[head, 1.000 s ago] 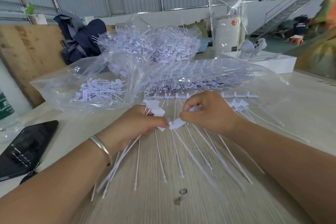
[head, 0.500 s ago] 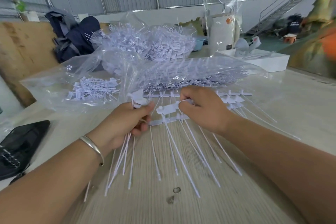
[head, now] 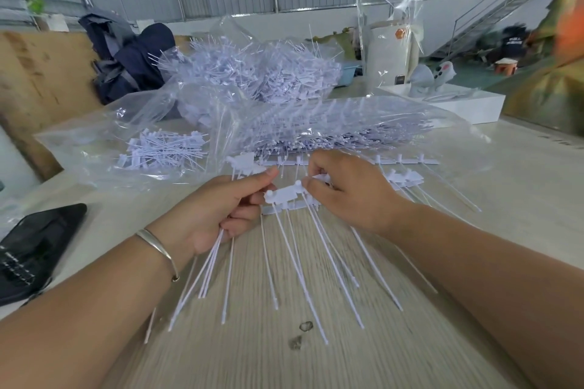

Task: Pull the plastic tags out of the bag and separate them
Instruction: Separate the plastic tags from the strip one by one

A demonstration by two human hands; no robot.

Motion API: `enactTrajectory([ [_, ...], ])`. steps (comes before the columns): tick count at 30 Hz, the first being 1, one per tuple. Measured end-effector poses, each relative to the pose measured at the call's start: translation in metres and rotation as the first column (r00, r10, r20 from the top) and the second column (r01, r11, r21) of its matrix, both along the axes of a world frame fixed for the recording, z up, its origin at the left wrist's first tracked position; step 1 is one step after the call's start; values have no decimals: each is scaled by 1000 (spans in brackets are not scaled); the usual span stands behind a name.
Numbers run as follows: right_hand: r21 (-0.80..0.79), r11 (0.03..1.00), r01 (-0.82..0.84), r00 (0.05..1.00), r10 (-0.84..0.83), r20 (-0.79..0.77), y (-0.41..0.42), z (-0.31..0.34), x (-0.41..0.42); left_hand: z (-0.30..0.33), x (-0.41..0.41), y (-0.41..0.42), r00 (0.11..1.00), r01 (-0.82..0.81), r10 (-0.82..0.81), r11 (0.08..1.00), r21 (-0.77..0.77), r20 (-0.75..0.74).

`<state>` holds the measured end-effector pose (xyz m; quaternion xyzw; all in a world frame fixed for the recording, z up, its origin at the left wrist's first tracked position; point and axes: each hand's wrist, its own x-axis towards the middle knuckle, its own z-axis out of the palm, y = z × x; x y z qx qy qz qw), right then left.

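The left hand [head: 218, 211] clutched a bundle of loose tags [head: 208, 265], fingers curled round their stems. The right hand [head: 344, 189] pinched one tag [head: 282, 194] on the strip [head: 290, 208] just in front of the bag [head: 316, 133]. Left of the bag lay a phone [head: 34, 249].

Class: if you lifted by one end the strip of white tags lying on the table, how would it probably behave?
The strip of tags would probably sag, since its spine looks thin. The long tails look slender, so they would likely dangle and tangle. It seems very light.
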<state>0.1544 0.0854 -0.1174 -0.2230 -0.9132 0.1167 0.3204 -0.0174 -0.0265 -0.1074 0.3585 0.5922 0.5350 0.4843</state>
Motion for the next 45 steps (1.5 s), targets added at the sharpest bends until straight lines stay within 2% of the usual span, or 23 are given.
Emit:
enactTrajectory([
  [8,42,999,10,1000,-8,-27,0,2,1,-3,-1,-1,980,15,-21,999,-34,-196],
  [15,62,998,17,998,-14,-59,0,3,1,-4,0,-1,979,24,-30,999,-32,-202],
  [19,34,999,15,995,-12,-97,4,6,3,-1,-1,-1,993,-2,4,1000,23,-116],
  [22,56,997,56,998,-55,-16,6,7,4,1,-2,-3,999,-12,14,998,57,-38],
  [25,-105,994,27,1000,-28,-5,6,5,2,-1,-1,-3,998,-19,13,996,83,63],
  [28,-283,957,-69,997,57,-51,1,2,-1,-3,2,-3,985,59,-74,994,95,158],
  [31,-258,956,-140,990,129,-58,-4,0,-5,-4,3,-4,959,155,-172,984,91,226],
  [34,-233,960,-155,986,135,-100,-4,1,-4,-3,0,-6,946,213,-223,975,64,238],
  [38,-159,987,-5,993,-13,-116,2,4,0,2,-2,-4,942,180,-172,984,-1,288],
  [41,-128,983,131,982,-147,-120,7,7,3,5,-4,-2,974,103,-89,993,-58,208],
  [45,-89,983,162,983,-169,-77,4,9,4,5,-3,-3,996,86,-87,991,-98,-11],
])
